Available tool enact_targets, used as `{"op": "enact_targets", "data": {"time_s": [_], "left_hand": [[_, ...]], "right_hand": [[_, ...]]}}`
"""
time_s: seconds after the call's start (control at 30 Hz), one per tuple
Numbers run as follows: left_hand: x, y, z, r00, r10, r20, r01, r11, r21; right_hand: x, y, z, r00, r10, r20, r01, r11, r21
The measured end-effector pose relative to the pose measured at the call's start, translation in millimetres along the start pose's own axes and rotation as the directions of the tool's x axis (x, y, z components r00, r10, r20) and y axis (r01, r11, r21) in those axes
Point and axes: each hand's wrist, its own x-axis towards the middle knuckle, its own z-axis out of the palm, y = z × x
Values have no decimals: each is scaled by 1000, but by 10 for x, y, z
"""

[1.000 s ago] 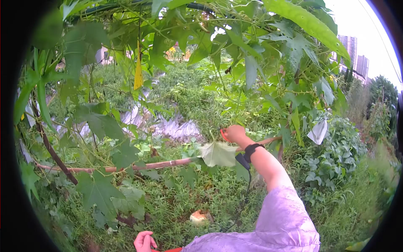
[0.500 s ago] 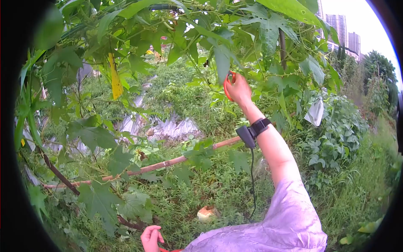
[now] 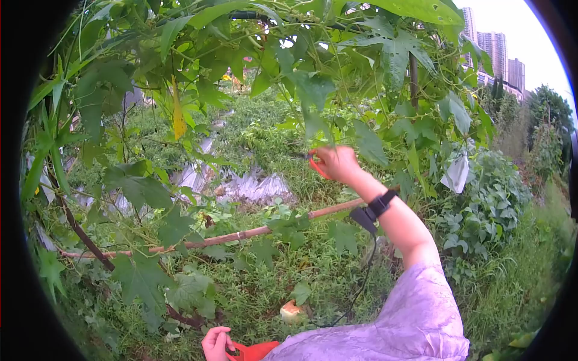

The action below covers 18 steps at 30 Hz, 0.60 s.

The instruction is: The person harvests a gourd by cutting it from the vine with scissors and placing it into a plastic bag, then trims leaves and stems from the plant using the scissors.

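Note:
My right hand (image 3: 338,163) is out in front, closed round the red-orange handles (image 3: 318,165) of a tool that looks like scissors; its dark tip points left and is blurred. Green leaves (image 3: 370,143) hang just above and beside this hand. A black strap (image 3: 380,204) with a dark device and a cable is on the right wrist. Low in the view, my left hand (image 3: 217,343) has its fingers curled beside a red thing (image 3: 254,350); whether it grips that thing is hard to tell.
A wooden pole (image 3: 235,236) crosses the middle, and a dark branch (image 3: 81,231) slants at the left. Vines (image 3: 241,36) hang overhead. A yellow strip (image 3: 178,114) and a white bag (image 3: 456,173) hang among them. A pale round object (image 3: 290,311) lies in the weeds.
My right hand rose with the red-handled tool to the hanging leaves, then came down somewhat. The pale leaf beside it a second ago is gone from there. More of the red thing shows by my left hand.

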Motion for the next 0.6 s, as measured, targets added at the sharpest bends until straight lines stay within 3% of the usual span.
{"op": "enact_targets", "data": {"time_s": [0.03, 0.07, 0.1, 0.17, 0.23, 0.27, 0.33, 0.37, 0.4, 0.47, 0.5, 0.6], "left_hand": [[-11, 3, 2, 1000, 5, 13, -5, 1000, 0], [-11, 19, 2, 1000, -22, 7, 22, 1000, 13], [17, 12, 3, 999, -48, 6, 48, 998, 31], [96, -82, 19, 999, -36, 18, 34, 997, 69], [145, -65, 158, 998, -31, 59, 25, 995, 95], [152, -25, 265, 995, -30, 91, 21, 995, 95], [194, -13, 440, 990, -61, 130, 47, 993, 106], [218, -17, 530, 983, -89, 158, 72, 991, 115], [240, -21, 616, 979, -86, 185, 60, 988, 143], [280, -49, 753, 974, -89, 210, 63, 990, 130], [291, -58, 829, 970, -91, 227, 67, 992, 111], [254, -21, 1022, 967, -77, 243, 47, 990, 130]], "right_hand": [[-189, -12, -16, 998, -58, -22, 61, 985, 159], [-344, 30, -87, 978, -43, 204, -2, 976, 216], [-458, 70, -239, 980, -16, 197, -24, 980, 200], [-629, 139, -623, 931, -14, 366, -101, 951, 293], [-680, 255, -1203, 872, 118, 476, -346, 835, 427], [-728, 364, -1399, 868, 187, 459, -460, 650, 605], [-762, 653, -1669, 882, 363, 301, -470, 626, 622], [-727, 750, -1793, 875, 461, 148, -468, 729, 499], [-677, 942, -1827, 888, 457, -42, -432, 864, 259], [-526, 1374, -1853, 833, 533, -152, -550, 826, -120], [-451, 1594, -1812, 806, 535, -254, -581, 797, -167], [-97, 1972, -1832, 729, 583, -360, -682, 668, -299]]}}
